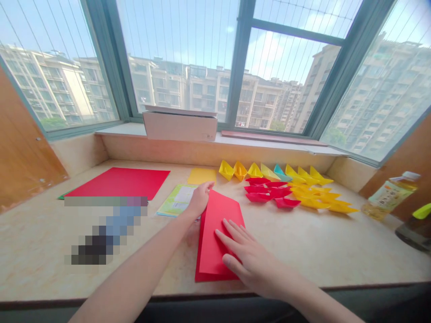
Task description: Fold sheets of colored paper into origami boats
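Note:
A sheet of red paper, folded over lengthwise, lies in front of me near the counter's front edge. Its layers do not quite line up along the left side and bottom. My left hand is closed at the sheet's far left corner, gripping it between the fingers. Flat on the paper's right half rests my right hand, fingers spread and pressing on the surface. Just beyond the left hand are a yellow paper sheet and a green-and-white printed packet, partly covered by that hand.
Yellow paper boats, a teal one and red paper boats stand in rows at back right. A red paper stack lies left, above a pixelated patch. A bottle and dark container stand right; a white box is on the sill.

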`<state>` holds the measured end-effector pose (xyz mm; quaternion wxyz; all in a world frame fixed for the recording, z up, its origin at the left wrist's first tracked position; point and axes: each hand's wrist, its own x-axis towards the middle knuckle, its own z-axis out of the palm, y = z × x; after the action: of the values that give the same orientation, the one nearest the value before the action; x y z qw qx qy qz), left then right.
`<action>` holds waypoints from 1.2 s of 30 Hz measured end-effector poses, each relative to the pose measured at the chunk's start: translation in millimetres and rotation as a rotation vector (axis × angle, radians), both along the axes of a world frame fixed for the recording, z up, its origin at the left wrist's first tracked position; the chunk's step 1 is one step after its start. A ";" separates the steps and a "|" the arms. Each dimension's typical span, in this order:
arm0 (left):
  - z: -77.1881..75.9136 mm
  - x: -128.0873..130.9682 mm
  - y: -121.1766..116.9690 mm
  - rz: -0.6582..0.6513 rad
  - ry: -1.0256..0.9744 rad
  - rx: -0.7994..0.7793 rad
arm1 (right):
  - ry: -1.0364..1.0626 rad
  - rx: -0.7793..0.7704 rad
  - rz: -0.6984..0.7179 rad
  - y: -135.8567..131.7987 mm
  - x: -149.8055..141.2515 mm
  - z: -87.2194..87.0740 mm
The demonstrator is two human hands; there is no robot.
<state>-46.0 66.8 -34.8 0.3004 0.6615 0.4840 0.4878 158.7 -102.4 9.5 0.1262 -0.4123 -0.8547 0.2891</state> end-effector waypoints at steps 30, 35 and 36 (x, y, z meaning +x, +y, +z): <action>-12.6 -9.2 1.2 -0.015 0.633 0.210 | 0.877 -0.748 -0.373 75.1 -0.6 4.9; 3.7 -12.0 -0.5 0.186 0.406 0.196 | 0.941 -0.544 -0.240 107.2 19.1 23.5; 7.2 -11.2 -2.8 0.196 0.283 0.155 | 1.003 -0.502 -0.230 114.4 25.0 24.5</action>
<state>-57.2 64.0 -27.6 0.1283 0.6944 0.5445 0.4527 183.6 11.9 33.9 0.4453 -0.3322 -0.5451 0.6279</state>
